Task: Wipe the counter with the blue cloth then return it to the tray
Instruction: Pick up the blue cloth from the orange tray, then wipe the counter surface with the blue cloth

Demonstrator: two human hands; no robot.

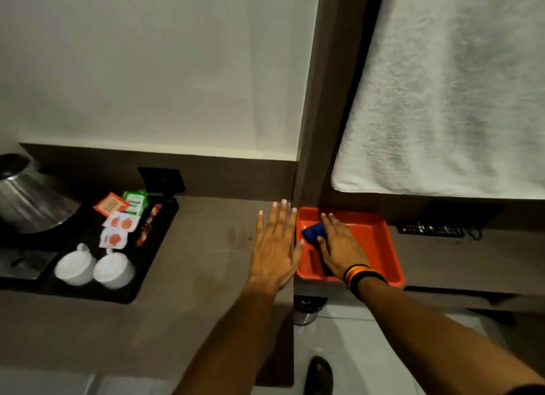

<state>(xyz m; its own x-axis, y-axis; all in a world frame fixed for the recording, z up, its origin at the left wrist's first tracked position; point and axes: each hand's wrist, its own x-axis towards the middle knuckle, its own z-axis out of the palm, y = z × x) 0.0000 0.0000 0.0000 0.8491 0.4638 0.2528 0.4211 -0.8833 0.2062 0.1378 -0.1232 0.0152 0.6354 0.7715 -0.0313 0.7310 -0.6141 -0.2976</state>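
The blue cloth lies folded in the left part of the orange tray, which rests on a lower shelf right of the counter. My right hand lies over the cloth, thumb and fingers around it, hiding most of it. My left hand rests flat with fingers spread on the brown counter, at its right edge beside the tray.
A black tray at the counter's left holds two white cups, sachets and a steel kettle. A remote control lies right of the orange tray. A white towel hangs above. Floor and a shoe show below.
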